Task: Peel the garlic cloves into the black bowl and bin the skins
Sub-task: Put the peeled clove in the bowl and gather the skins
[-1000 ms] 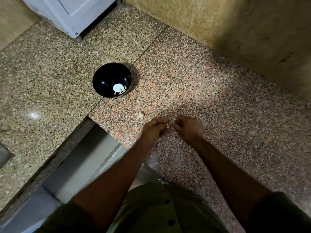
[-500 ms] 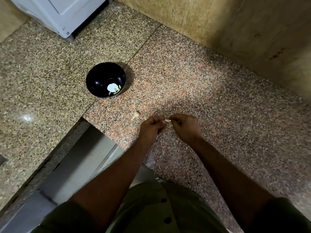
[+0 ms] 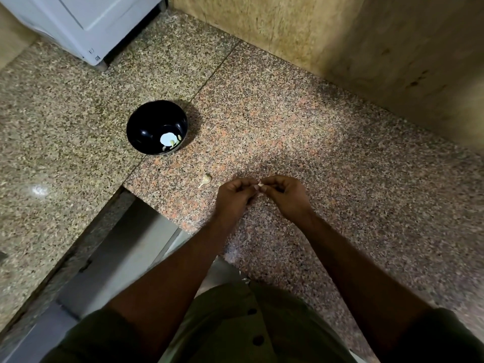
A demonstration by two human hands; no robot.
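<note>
A small pale garlic clove (image 3: 260, 184) is pinched between the fingertips of my left hand (image 3: 234, 196) and my right hand (image 3: 285, 196), just above the granite counter. Both hands are closed around it, so most of the clove is hidden. The black bowl (image 3: 146, 127) stands on the counter to the upper left of my hands, with a few peeled cloves (image 3: 171, 143) and a bright reflection at its bottom. An unpeeled clove (image 3: 205, 180) lies on the counter left of my left hand, with a small scrap (image 3: 219, 183) beside it.
The speckled granite counter (image 3: 327, 153) forms an L with an inner edge (image 3: 125, 187) dropping to a gap on the lower left. A white appliance (image 3: 86, 22) stands at the back left. A beige wall (image 3: 340, 43) runs along the back right.
Both hands stay together on the clove; their fingers have shifted slightly around it. The camera has shifted a little. The bowl and loose clove lie where they were.
</note>
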